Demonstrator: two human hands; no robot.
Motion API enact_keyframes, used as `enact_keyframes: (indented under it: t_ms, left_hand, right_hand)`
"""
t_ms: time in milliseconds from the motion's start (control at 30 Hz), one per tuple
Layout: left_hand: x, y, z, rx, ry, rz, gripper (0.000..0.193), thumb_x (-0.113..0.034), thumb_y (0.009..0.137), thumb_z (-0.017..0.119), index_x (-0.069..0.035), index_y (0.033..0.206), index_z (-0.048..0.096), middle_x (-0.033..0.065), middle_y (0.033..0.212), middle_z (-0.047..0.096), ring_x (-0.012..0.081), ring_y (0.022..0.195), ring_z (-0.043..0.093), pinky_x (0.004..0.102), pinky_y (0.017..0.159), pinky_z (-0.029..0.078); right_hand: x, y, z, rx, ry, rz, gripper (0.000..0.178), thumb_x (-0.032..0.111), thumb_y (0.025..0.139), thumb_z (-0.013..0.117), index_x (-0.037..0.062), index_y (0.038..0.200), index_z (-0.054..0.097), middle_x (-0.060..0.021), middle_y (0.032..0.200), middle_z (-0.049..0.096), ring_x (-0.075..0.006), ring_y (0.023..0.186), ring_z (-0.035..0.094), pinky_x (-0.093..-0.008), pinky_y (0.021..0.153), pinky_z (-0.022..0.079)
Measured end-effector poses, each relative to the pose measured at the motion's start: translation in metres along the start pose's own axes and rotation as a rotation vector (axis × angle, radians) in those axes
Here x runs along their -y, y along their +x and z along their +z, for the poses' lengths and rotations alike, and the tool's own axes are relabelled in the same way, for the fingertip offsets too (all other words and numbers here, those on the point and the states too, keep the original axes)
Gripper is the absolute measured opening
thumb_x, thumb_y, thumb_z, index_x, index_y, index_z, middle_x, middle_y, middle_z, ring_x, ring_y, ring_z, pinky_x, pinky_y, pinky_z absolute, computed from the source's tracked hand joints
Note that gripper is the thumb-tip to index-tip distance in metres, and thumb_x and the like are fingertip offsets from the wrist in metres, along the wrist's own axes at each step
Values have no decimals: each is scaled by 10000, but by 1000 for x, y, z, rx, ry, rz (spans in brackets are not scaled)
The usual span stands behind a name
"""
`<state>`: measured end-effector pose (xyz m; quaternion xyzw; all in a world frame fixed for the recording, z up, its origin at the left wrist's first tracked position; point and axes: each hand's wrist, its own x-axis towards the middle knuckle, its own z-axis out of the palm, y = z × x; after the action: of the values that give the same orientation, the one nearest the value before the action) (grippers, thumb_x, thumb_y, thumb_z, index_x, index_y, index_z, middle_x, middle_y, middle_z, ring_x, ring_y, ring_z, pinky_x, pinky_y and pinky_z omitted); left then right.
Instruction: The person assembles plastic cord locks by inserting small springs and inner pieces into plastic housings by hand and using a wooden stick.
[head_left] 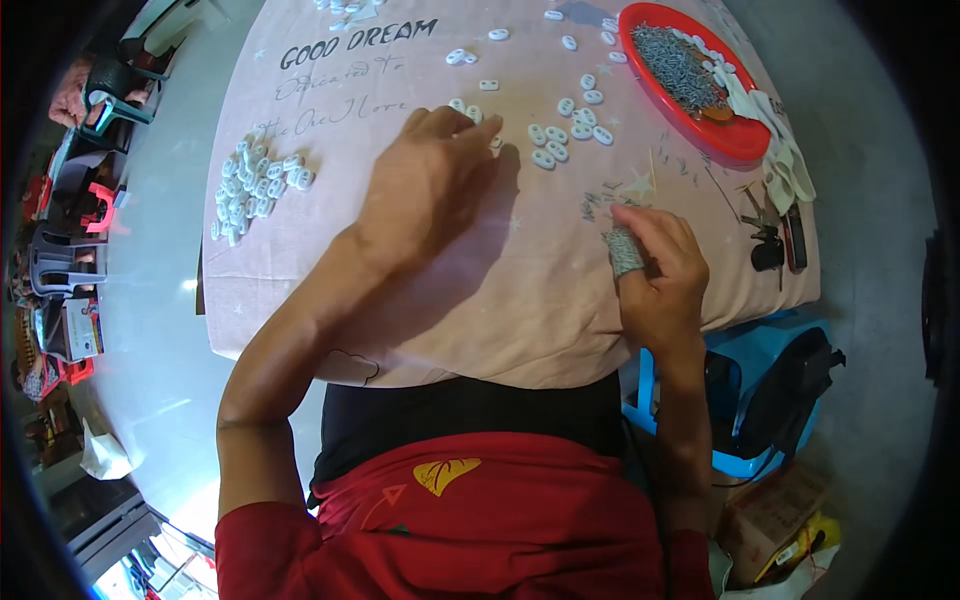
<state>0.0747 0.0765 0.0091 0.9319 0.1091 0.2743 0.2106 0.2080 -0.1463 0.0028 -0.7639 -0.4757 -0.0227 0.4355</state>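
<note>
My left hand [425, 175] reaches across the cloth-covered table with its fingers bent over small white oval pieces with two holes. One white oval piece [496, 142] shows at its fingertips; the thumb is mostly hidden beneath the hand. On the right, my right hand [665, 265] is closed, thumb and index finger close together beside a small scatter of metal pins [598, 200]. A grey-green wrap [625, 250] covers its thumb. Whatever lies between those fingertips is too small to make out.
A heap of white oval pieces [250, 185] lies at the left, with loose ones [555, 142] near the centre. A red tray [690, 125] of metal pins stands far right. Nearby are a white glove [785, 150], keys [767, 250] and a blue stool [780, 440].
</note>
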Motion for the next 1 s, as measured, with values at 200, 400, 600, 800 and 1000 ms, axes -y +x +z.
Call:
enact_keyframes:
  t_ms: [200, 400, 600, 800, 1000]
  left_hand:
    - [-1, -9, 21, -35, -73, 20, 123, -68, 803, 659, -46, 921, 686, 142, 850, 613, 335, 890, 608, 405, 755, 530]
    - [-3, -17, 15, 59, -299, -73, 125, -67, 809, 677, -25, 926, 693, 137, 844, 614, 297, 782, 624, 382, 705, 520]
    - [-1, -19, 12, 83, -318, -119, 166, -33, 863, 698, 8, 1024, 701, 111, 912, 631, 201, 768, 624, 295, 706, 512]
    - [-3, -19, 8, 129, -369, -138, 172, -19, 868, 684, 24, 1034, 693, 122, 901, 644, 203, 776, 636, 296, 704, 512]
    - [-1, -22, 13, 18, -416, -152, 188, -71, 873, 682, 15, 1040, 685, 172, 892, 673, 278, 751, 662, 344, 694, 523]
  right_hand:
    - [-8, 12, -4, 27, -306, -114, 352, -40, 707, 618, 51, 1030, 726, -108, 913, 639, -319, 860, 594, -396, 758, 502]
    - [-3, 30, -6, 114, -331, -121, 314, -14, 724, 589, 46, 1005, 717, -125, 901, 631, -334, 881, 590, -424, 793, 491]
    - [-8, 21, -20, 135, -289, -69, 289, -8, 728, 571, 41, 979, 706, -138, 892, 630, -345, 892, 592, -434, 792, 487]
    - [-9, 19, -33, 206, -269, -24, 304, 5, 735, 562, 37, 1002, 703, -153, 889, 631, -357, 888, 592, -441, 796, 485]
    - [-7, 41, -22, 178, -312, -116, 278, -2, 748, 554, 14, 990, 692, -156, 892, 632, -358, 889, 601, -447, 821, 479]
